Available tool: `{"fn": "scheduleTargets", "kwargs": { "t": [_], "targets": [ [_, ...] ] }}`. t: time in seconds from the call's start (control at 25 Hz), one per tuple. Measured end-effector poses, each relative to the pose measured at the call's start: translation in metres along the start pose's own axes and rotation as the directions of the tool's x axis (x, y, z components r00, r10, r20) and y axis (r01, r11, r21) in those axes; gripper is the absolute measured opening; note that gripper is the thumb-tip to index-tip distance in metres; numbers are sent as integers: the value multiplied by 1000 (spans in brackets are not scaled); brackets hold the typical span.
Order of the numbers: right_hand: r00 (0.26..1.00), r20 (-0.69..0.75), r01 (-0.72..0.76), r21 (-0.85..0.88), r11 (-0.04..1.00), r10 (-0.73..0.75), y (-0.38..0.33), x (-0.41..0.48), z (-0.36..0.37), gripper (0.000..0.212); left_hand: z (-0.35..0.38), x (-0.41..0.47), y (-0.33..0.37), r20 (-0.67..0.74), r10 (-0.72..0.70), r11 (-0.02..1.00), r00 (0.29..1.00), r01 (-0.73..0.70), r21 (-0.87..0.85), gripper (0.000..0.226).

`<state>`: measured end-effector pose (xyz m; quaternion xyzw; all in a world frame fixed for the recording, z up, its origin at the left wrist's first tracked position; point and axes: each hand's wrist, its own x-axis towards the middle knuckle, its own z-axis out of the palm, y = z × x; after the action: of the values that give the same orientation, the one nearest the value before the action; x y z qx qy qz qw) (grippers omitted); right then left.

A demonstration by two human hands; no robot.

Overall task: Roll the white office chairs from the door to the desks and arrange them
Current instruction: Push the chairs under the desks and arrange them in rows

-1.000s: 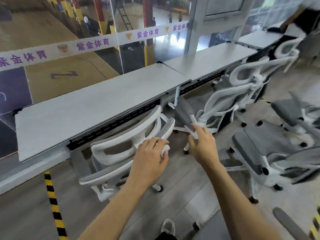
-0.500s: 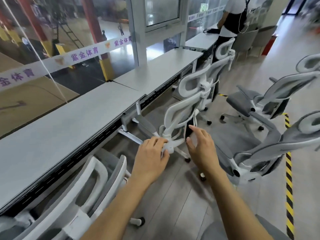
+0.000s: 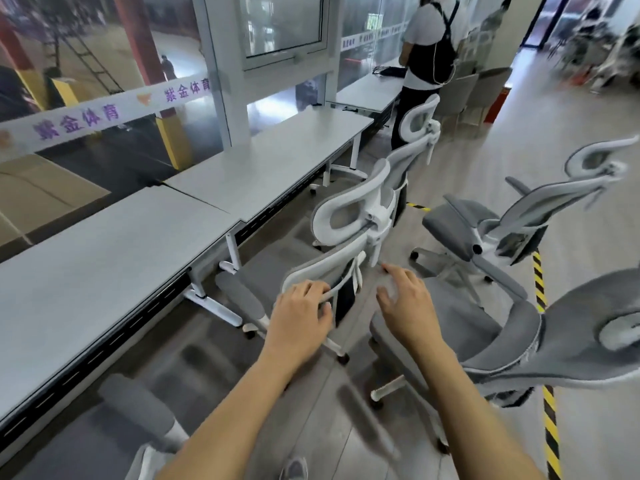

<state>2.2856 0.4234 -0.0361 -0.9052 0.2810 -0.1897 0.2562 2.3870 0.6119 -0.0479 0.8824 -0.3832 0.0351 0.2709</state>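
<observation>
to tuck this chair (image 3: 349,216) in squarely, the open right hand (image 3: 408,310) should join the frame so both hands push evenly, steering the seat straight under the table (image 3: 263,168) and clear of the second chair (image 3: 519,341) just right of it. the left hand (image 3: 301,317) grips the chair's white back rim, fingers curled over it. the chair stands directly ahead of both hands, with the table to their left.
</observation>
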Motion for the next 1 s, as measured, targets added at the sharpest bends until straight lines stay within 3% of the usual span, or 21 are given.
{"fn": "scheduleTargets", "kwargs": {
  "t": [0.32,0.56,0.64,0.76,1.0],
  "targets": [
    [996,82,-20,-37,999,23,63,152,22,42,52,114,-31,78,-104,994,992,101,43,40],
    [990,136,41,-18,999,-39,121,284,48,42,104,154,-42,147,-351,932,925,329,155,50],
    [963,208,185,-62,981,-168,145,322,61,44,121,148,-35,41,-420,892,907,404,204,60],
    [857,325,466,-158,871,-399,187,361,86,41,132,147,-17,-67,-530,818,845,531,223,66],
    [780,285,589,-30,808,-557,206,394,98,35,156,157,23,-129,-613,754,779,626,199,68]
  ]
}}
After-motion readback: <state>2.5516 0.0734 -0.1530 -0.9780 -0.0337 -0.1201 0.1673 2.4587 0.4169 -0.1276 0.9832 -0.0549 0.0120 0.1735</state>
